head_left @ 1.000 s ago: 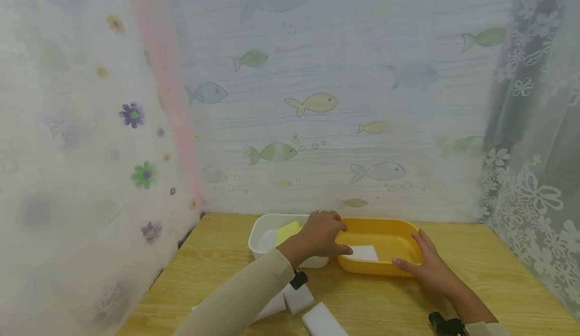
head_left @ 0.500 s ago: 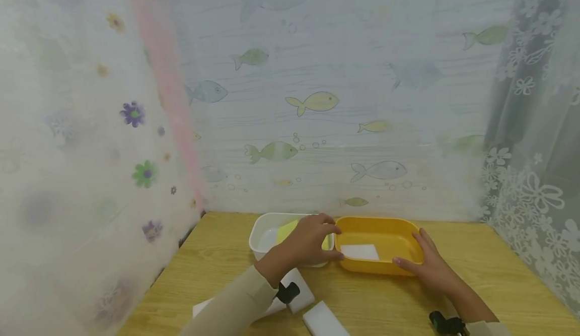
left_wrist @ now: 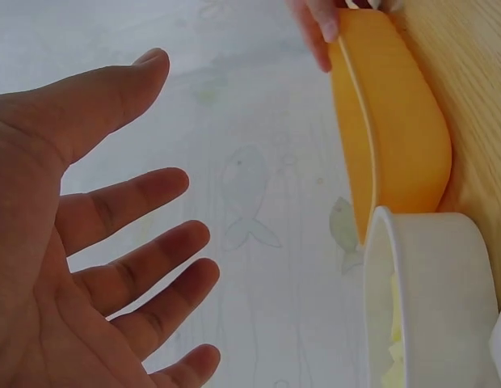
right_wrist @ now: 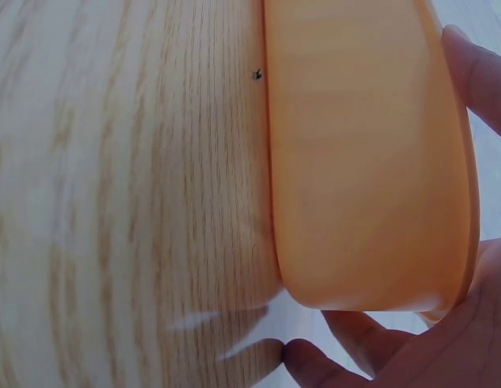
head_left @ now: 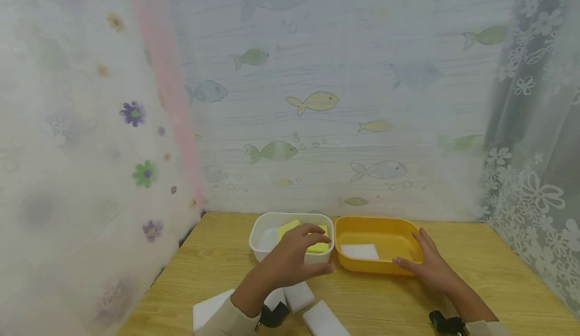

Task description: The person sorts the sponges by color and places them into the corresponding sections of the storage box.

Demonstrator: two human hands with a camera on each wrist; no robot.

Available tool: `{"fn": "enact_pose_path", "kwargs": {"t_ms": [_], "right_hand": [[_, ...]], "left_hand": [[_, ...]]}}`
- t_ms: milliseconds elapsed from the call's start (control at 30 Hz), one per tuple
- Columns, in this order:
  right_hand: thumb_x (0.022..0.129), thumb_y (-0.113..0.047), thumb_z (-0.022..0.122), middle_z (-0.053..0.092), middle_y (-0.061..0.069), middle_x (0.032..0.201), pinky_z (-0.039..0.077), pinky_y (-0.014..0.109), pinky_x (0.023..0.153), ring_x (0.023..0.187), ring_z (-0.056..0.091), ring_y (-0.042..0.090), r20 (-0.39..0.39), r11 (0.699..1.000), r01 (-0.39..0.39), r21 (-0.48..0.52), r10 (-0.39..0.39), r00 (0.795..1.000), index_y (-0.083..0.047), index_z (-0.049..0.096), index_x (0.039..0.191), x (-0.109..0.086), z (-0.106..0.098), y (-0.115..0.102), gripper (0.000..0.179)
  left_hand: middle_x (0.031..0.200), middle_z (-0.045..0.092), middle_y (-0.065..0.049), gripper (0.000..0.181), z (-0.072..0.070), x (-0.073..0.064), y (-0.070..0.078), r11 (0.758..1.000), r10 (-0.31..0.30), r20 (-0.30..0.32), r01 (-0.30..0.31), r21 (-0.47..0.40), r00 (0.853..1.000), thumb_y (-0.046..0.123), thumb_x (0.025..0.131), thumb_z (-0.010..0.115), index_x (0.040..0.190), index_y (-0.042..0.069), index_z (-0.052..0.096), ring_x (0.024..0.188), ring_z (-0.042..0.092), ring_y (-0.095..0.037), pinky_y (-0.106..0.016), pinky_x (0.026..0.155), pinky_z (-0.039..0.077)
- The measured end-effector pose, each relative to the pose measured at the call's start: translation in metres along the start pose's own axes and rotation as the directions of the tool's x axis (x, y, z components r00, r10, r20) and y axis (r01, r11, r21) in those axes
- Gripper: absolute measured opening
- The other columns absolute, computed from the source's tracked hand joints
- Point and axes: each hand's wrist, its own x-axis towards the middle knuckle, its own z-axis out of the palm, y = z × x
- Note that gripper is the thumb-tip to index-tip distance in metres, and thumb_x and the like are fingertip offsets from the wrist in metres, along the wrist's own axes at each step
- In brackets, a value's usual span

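My left hand [head_left: 290, 258] hovers in front of the white tub [head_left: 319, 259], thumb and fingers spread and nothing between them. The left wrist view also shows the bare palm [left_wrist: 32, 267]. Inside the white tub lie yellow sponge pieces [head_left: 319, 248], partly hidden by that hand. My right hand [head_left: 432, 268] grips the right end of the orange tub [head_left: 376, 267], its thumb over the front rim and fingers at the end wall. A white sponge block [head_left: 359, 252] lies flat in the orange tub, near its left front corner.
Several white sponge blocks [head_left: 325, 320] lie on the wooden table [head_left: 385, 306] near its front, some partly behind the left forearm. The two tubs stand side by side at the back, before a fish-patterned curtain [head_left: 317, 175].
My left hand has drawn back leftward and toward me from the orange tub, passing the white tub and uncovering the yellow sponge pieces. The right hand and the orange tub have stayed in place.
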Motion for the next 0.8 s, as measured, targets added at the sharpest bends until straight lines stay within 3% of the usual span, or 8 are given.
{"fn": "enact_pose_path", "kwargs": {"t_ms": [200,333,567,800], "right_hand": [[0.097,-0.042,0.071,-0.015,0.035,0.166,0.014,0.084,0.108,0.148,-0.002,0.065,0.002,1.000,0.005,0.003,-0.005,1.000,0.008,0.006,0.162,0.001,-0.003,0.002,0.105],[0.098,-0.043,0.070,-0.018,0.033,0.167,0.014,0.084,0.108,0.149,-0.004,0.065,0.032,1.000,-0.014,0.026,0.014,0.999,0.006,0.004,0.163,0.001,-0.001,0.003,0.105],[0.097,-0.046,0.071,-0.015,0.033,0.167,0.012,0.084,0.109,0.149,-0.003,0.065,0.018,1.000,0.004,0.010,-0.004,1.000,0.007,0.006,0.163,0.000,-0.002,0.004,0.106],[0.096,-0.046,0.072,-0.016,0.033,0.167,0.013,0.084,0.108,0.149,-0.004,0.064,0.014,1.000,0.010,0.015,-0.010,1.000,0.007,0.005,0.163,0.000,0.000,0.004,0.108]], "left_hand": [[0.142,0.057,0.007,0.052,-0.005,-0.016,-0.002,0.996,0.027,-0.028,-0.029,-0.086,0.999,0.053,0.091,0.076,0.133,0.023,0.068,0.130,0.056,-0.016,-0.041,0.106,0.050],[0.140,0.059,0.008,0.050,-0.006,-0.025,0.001,0.996,0.053,-0.008,-0.054,-0.068,0.999,0.050,0.091,0.078,0.131,0.022,0.069,0.130,0.056,-0.016,-0.041,0.108,0.049],[0.135,0.063,0.005,0.048,-0.004,-0.026,0.006,0.982,0.174,0.061,-0.168,-0.088,0.983,0.045,0.092,0.078,0.132,0.021,0.067,0.125,0.058,-0.011,-0.034,0.106,0.049],[0.135,0.063,0.007,0.049,-0.003,-0.024,0.001,0.981,0.163,0.118,-0.149,-0.124,0.979,0.045,0.093,0.077,0.134,0.020,0.066,0.125,0.059,-0.008,-0.029,0.105,0.050]]}}
